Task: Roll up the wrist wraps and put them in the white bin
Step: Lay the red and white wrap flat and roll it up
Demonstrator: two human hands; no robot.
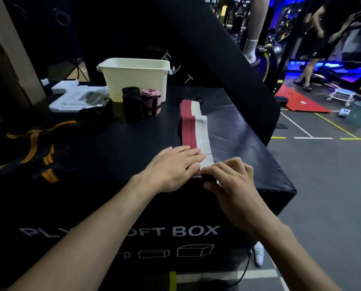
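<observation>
A red and white wrist wrap (193, 127) lies stretched out flat on the black soft box (238, 139), running away from me. My left hand (173, 166) presses flat on its near part with straight fingers. My right hand (228, 177) pinches the wrap's near end, fingers curled around a small dark roll. Further back stand a black rolled wrap (132, 106) and a pink rolled wrap (151, 101), upright in front of the white bin (135, 78).
A black and orange wrap or strap pile (28, 152) lies at the left. White foam packaging (76, 97) sits left of the bin. A black padded panel (217, 49) leans behind the box. People stand at the far right on the gym floor.
</observation>
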